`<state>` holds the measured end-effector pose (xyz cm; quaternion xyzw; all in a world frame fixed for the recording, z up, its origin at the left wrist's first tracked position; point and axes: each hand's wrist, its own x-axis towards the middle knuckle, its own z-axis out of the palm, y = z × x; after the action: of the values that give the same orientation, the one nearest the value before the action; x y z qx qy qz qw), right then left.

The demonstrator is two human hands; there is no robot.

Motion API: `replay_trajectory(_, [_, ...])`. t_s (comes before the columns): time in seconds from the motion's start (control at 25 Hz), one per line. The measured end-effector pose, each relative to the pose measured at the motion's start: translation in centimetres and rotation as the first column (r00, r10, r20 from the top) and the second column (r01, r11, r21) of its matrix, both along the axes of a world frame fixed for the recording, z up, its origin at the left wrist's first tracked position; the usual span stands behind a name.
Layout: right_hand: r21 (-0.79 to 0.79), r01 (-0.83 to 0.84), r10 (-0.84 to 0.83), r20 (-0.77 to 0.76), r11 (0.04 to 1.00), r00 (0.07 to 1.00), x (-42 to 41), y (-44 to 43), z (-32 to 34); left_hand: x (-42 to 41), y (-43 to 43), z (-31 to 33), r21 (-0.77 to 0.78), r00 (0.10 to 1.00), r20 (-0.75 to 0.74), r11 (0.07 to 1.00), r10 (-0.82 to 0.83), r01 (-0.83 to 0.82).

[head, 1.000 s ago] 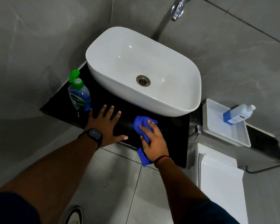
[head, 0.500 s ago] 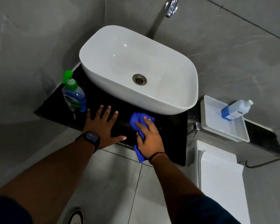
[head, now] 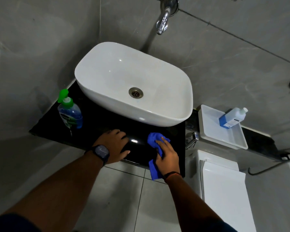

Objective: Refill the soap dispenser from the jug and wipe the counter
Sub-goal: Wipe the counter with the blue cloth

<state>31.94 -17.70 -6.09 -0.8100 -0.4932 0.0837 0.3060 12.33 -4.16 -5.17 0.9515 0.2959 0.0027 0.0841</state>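
Note:
A black counter [head: 45, 129] carries a white basin [head: 117, 77]. At its left end stands the soap dispenser [head: 70, 114], clear with blue liquid and a green pump. My right hand [head: 166, 156] presses a blue cloth [head: 155, 139] onto the counter's front right part; a corner of the cloth hangs over the edge. My left hand [head: 115, 144] rests palm down on the counter beside it, fingers curled forward, holding nothing. The refill jug [head: 232, 118], blue with a white cap, lies tilted in a white tray [head: 224, 139] to the right.
A chrome tap [head: 164, 19] sticks out of the grey tiled wall above the basin. Below the tray sits a white toilet cistern [head: 224, 190] with a chrome valve [head: 192, 139] beside it. A dark hose [head: 271, 168] runs at the right. Light floor tiles lie below the counter.
My right hand has slid the blue cloth a little to the right along the counter. The fingers of my left hand have drawn together from a spread pose. The camera has tilted upward.

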Motion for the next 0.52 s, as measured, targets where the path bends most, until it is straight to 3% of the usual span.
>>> replay_trajectory(0.12, [0.077, 0.176, -0.175, -0.029, 0.981, 0.984, 2.5, -2.0, 1.6, 4.1, -1.6, 1.9, -0.052, 0.977, 0.175, 0.989, -0.126, 0.137])
replay_trajectory(0.28, [0.144, 0.410, -0.398, -0.104, 0.901, 0.911, 10.1, -4.4, 3.7, 13.4, -4.2, 3.4, -0.108, 0.967, 0.159, 0.970, -0.201, 0.219])
replay_trajectory(0.52, [0.083, 0.404, -0.397, -0.093, 0.911, 0.913, 25.9, -3.1, 3.1, 31.6, -5.5, 1.8, -0.228, 0.955, 0.253, 0.949, -0.157, 0.216])
